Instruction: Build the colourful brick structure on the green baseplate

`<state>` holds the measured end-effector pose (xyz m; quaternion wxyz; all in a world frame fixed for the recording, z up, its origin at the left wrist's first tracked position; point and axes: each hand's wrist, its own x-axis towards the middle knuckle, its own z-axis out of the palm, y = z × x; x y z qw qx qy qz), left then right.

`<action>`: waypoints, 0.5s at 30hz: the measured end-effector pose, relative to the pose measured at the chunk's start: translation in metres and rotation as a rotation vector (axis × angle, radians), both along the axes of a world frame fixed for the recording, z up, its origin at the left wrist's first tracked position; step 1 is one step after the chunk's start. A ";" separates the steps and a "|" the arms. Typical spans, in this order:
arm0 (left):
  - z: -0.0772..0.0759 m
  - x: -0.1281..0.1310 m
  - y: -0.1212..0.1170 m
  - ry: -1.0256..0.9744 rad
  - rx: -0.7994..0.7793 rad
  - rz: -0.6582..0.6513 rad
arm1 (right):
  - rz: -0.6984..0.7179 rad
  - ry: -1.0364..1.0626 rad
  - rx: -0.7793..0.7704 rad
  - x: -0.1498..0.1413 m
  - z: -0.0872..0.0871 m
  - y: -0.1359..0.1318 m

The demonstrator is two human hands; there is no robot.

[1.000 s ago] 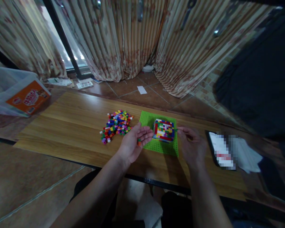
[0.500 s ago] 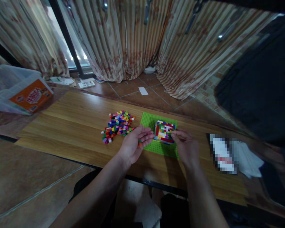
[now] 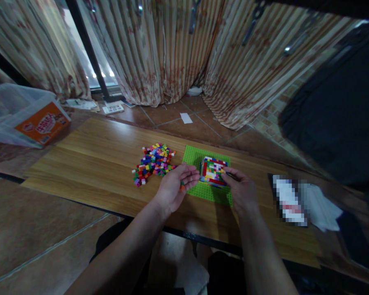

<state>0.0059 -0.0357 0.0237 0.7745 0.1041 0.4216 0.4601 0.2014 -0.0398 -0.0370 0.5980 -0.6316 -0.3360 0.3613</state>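
Note:
My left hand (image 3: 173, 186) is turned palm up and cupped beside the brick build, with a few small toy bricks (image 3: 182, 187), orange and green, lying in it. Fingers of my right hand (image 3: 242, 186) are pinched together at the right side of the build; what is between the tips is too small to make out. The low, box-shaped brick build (image 3: 213, 171) has a red, white and multicoloured top. It stands on a green studded baseplate (image 3: 192, 153). Left of my hands spreads a pile of loose toy bricks (image 3: 155, 159) in many colours.
Everything lies on a long wooden table (image 3: 89, 164). A clear plastic bin (image 3: 21, 106) with an orange label stands at the far left. White packets (image 3: 320, 205) and a blurred-out item (image 3: 289, 200) lie on the right. Curtains (image 3: 172, 53) hang behind the table.
My right fingertips have shifted slightly at the build's right side. My left hand keeps its cupped pose. The whole view has drifted slightly.

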 end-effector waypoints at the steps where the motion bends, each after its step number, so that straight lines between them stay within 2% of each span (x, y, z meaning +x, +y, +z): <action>1: 0.000 0.000 0.000 0.001 0.002 0.000 | -0.003 0.019 -0.005 0.000 0.000 0.000; 9: -0.001 0.003 -0.001 0.001 0.011 -0.018 | 0.004 0.037 -0.010 -0.004 0.006 0.000; 15: -0.002 0.002 0.000 0.007 0.005 -0.023 | 0.002 0.031 -0.027 -0.002 0.004 0.000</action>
